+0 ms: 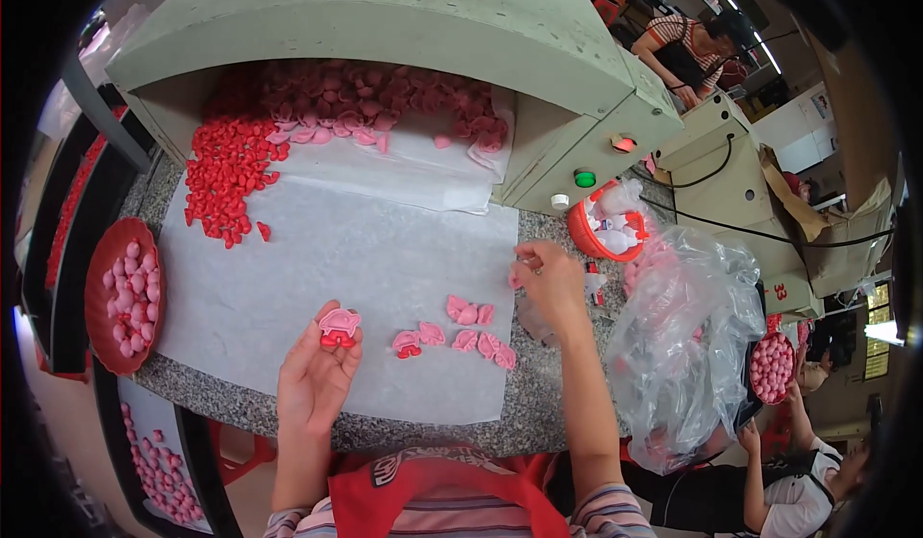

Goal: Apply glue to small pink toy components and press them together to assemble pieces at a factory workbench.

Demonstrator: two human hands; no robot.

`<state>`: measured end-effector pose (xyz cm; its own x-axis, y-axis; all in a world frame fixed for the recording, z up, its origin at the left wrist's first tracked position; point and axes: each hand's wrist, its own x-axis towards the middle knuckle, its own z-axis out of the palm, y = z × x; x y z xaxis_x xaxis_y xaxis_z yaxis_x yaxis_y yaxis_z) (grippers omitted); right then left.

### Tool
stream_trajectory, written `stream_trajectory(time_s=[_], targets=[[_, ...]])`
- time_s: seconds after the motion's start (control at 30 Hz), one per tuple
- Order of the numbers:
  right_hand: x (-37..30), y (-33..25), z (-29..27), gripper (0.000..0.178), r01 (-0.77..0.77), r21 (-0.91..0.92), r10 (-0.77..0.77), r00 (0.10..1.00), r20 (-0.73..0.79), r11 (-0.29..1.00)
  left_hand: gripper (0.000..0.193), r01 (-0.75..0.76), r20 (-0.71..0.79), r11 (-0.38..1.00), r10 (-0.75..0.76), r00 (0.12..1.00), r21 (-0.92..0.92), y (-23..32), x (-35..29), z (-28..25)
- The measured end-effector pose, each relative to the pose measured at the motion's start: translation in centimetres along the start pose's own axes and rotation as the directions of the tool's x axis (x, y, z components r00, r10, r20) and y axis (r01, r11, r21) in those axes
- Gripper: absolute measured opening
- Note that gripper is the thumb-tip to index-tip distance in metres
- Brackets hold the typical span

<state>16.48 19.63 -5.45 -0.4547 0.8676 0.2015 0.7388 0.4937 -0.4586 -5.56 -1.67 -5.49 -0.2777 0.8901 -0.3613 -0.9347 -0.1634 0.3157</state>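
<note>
- Fingers of the left hand clamp a pink-and-red toy piece above the white sheet.
- Right hand curls shut near the sheet's edge; I cannot tell on what.
- Loose pink pieces lie between both hands on the tabletop.

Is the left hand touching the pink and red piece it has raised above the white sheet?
Touching. The head view shows the pink and red piece resting on the left hand fingertips.

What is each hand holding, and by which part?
Left hand holds a pink and red toy piece by its lower edge at the fingers. Right hand's hold cannot be told.
</note>
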Motion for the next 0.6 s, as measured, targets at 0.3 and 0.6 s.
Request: stream_trajectory(time_s=[0.3, 0.6], targets=[[-6.1, -2.3, -0.8, 0.021, -0.165, 0.282, 0.105, 0.971, 0.215, 0.945, 0.038, 0.177, 0.043, 0.984, -0.177, 0.983, -0.001, -2.2, -0.1, 1.7], [-7.6, -3.4, 2.7, 0.022, -0.224, 0.374, 0.02, 0.878, 0.478, 0.9, 0.038, 0.172, 0.059, 0.985, -0.172, 0.983, 0.001, -2.4, -0.7, 2.0]])
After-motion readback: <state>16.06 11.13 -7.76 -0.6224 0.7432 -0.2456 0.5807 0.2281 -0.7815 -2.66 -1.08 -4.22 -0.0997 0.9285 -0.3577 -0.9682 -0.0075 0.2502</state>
